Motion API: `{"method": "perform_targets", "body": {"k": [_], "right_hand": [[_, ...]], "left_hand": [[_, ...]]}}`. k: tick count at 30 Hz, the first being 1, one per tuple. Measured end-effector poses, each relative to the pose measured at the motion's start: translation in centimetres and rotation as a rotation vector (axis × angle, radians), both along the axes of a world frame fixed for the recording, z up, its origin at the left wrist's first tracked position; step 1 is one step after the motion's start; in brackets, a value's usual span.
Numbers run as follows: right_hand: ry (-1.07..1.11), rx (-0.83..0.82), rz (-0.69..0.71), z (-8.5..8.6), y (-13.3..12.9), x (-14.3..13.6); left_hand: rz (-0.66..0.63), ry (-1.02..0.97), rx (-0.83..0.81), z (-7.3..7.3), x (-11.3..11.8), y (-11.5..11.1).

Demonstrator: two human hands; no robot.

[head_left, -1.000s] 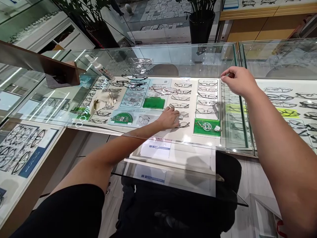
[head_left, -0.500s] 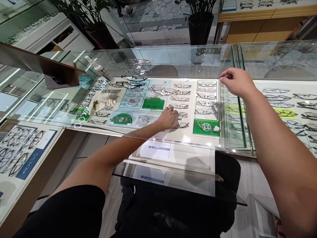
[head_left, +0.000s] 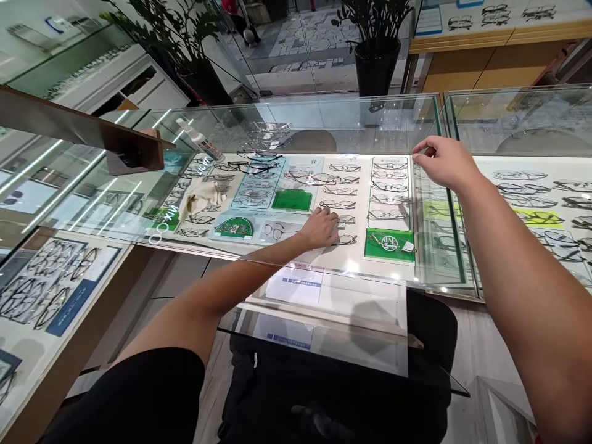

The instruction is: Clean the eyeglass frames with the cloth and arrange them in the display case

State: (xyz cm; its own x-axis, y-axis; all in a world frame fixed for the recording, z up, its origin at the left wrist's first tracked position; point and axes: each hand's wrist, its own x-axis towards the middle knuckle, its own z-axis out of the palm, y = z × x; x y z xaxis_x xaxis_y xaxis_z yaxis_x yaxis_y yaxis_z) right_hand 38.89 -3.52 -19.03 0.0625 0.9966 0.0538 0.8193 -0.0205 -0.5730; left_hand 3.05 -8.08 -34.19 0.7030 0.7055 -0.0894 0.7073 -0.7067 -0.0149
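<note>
My left hand (head_left: 320,228) reaches into the glass display case, its fingers bent beside a column of eyeglasses (head_left: 339,205); what its fingertips touch is hidden. Over the case's glass, near the upright divider, my right hand (head_left: 437,159) has its thumb and forefinger pressed together, and I cannot make out anything between them. Between the hands stands a white card with a column of glasses (head_left: 387,186), with a green card (head_left: 377,242) below it. Left of my left hand lie a green block (head_left: 291,200) and a green half-round piece (head_left: 234,227).
A white spray bottle (head_left: 201,140) and a beige cloth (head_left: 201,196) are at the left. A brown wooden piece (head_left: 92,129) juts in from the left edge. A clear glass panel (head_left: 342,351) lies low in front of me. Potted plants (head_left: 378,58) stand behind the case.
The whole view has shifted slightly, so the case sits lower and further right. Both hands keep nearly the same places and poses over the case.
</note>
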Motion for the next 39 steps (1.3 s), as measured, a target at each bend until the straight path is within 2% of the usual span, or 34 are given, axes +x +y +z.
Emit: {"method": "perform_targets", "body": {"k": [6, 11, 27, 35, 39], "right_hand": [[-0.011, 0.027, 0.006, -0.3, 0.2, 0.2], [-0.033, 0.013, 0.003, -0.4, 0.2, 0.2], [-0.014, 0.037, 0.013, -0.6, 0.3, 0.4], [-0.004, 0.032, 0.015, -0.6, 0.3, 0.3], [-0.007, 0.022, 0.005, -0.5, 0.2, 0.3]], "left_hand": [[-0.039, -0.022, 0.051, 0.7, -0.5, -1.3], [-0.093, 0.021, 0.035, 0.4, -0.9, -2.2], [-0.083, 0.002, -0.007, 0.0, -1.3, -2.2], [-0.045, -0.007, 0.006, 1.0, -1.5, -3.0], [-0.009, -0.02, -0.004, 0.9, -1.6, -2.8]]}}
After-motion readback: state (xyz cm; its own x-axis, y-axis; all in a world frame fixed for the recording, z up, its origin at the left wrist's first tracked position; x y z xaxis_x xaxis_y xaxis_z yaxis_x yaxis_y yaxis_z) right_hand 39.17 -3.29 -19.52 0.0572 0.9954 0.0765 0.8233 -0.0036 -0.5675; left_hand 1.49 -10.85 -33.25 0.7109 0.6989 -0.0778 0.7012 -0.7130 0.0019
